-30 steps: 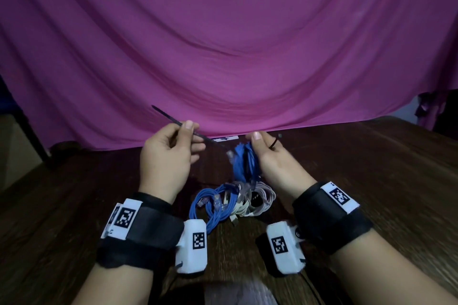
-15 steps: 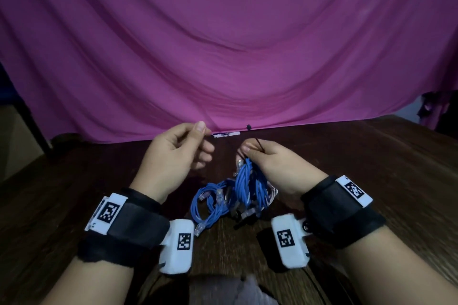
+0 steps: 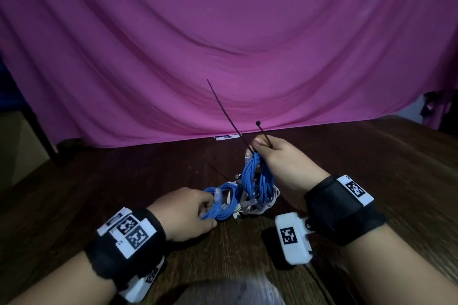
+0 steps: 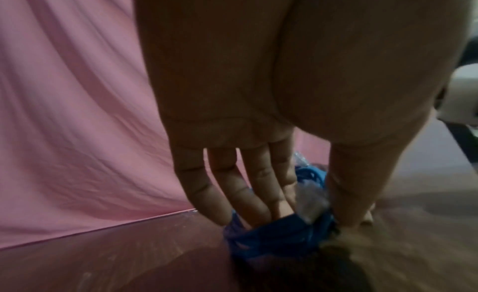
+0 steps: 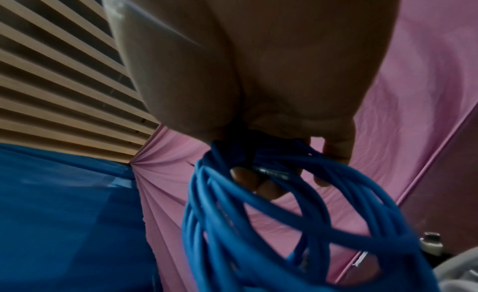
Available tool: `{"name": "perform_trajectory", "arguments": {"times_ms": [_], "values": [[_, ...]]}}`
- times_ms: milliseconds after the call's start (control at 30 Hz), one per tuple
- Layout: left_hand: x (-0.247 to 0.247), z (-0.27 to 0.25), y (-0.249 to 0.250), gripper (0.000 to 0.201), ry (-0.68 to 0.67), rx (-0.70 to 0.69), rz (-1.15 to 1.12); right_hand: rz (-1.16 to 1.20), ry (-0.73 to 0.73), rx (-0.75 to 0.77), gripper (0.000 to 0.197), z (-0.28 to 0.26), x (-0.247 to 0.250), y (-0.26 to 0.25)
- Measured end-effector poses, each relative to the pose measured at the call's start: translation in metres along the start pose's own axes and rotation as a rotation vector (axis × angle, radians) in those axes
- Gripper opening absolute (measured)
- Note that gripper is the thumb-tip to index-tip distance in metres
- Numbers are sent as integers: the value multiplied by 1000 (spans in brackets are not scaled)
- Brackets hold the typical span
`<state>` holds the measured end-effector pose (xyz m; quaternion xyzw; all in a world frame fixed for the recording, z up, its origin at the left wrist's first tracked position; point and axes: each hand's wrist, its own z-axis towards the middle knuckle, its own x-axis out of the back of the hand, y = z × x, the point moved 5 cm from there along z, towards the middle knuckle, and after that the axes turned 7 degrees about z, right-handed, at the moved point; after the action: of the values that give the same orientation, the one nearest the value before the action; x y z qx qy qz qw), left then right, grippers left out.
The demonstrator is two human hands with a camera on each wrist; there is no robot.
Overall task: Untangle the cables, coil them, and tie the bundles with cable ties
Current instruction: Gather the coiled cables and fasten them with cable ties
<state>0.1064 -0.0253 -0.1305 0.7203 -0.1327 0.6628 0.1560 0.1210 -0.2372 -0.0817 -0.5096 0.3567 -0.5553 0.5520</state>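
My right hand (image 3: 257, 150) holds a coiled blue cable (image 3: 256, 176) upright above the table, fingers curled round its top. A black cable tie (image 3: 224, 111) passes round the coil there; its long tail points up and left, and its head (image 3: 258, 122) sticks up beside my thumb. In the right wrist view the blue coil (image 5: 258, 214) hangs below my curled fingers (image 5: 245, 177). My left hand (image 3: 212, 210) is low on the table and pinches a second blue cable bundle (image 3: 223, 205). The left wrist view shows fingers (image 4: 258, 194) and thumb closing on that blue bundle (image 4: 279, 229).
Pale whitish cables (image 3: 269, 205) with clear plugs lie tangled under the raised coil. The dark wooden table (image 3: 371, 168) runs back to a magenta cloth backdrop (image 3: 223, 44). A small white tag (image 3: 223, 136) lies at the table's far edge.
My left hand let go of the cable tie's tail and dropped to the blue bundle on the table. The tail now stands up free from my right hand, which still holds the coil.
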Motion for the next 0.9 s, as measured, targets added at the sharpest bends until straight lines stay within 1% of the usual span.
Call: {"name": "perform_trajectory", "arguments": {"times_ms": [67, 133, 200, 267, 333, 367, 433, 500, 567, 667, 800, 833, 900], "values": [[11, 2, -15, 29, 56, 45, -137, -15, 9, 8, 51, 0, 2, 0], [29, 6, -30, 23, 161, 73, -368, -28, 22, 13, 46, 1, 3, 2], [52, 9, -41, 17, 339, 89, -662, -33, 28, 9, 41, 2, 2, 5], [71, 10, -47, 17, 559, 118, -906, -53, 28, 9, 37, 2, 3, 8], [83, 9, -45, 16, 777, 117, -1042, -60, 13, 7, 32, 1, 2, 9], [85, 7, -42, 14, 864, 108, -1076, -78, -1, 5, 32, 0, 2, 11], [86, 6, -33, 13, 959, 79, -1110, -151, -35, 4, 35, -1, 2, 12], [83, 4, -29, 14, 987, 55, -1153, -219, -78, -4, 37, -2, 0, 14], [83, 3, -26, 15, 959, 34, -1200, -272, -120, -3, 41, -3, -4, 14], [79, 2, -20, 16, 863, 8, -1210, -294, -141, -4, 46, -5, -10, 13], [70, 3, -3, 21, 706, -75, -1169, -276, -142, -11, 40, -6, -14, 12], [68, 5, 2, 24, 679, -78, -1179, -248, -130, -12, 37, -6, -15, 11], [63, 9, 6, 34, 646, -42, -1253, -173, -118, -18, 33, -7, -16, 9]]}}
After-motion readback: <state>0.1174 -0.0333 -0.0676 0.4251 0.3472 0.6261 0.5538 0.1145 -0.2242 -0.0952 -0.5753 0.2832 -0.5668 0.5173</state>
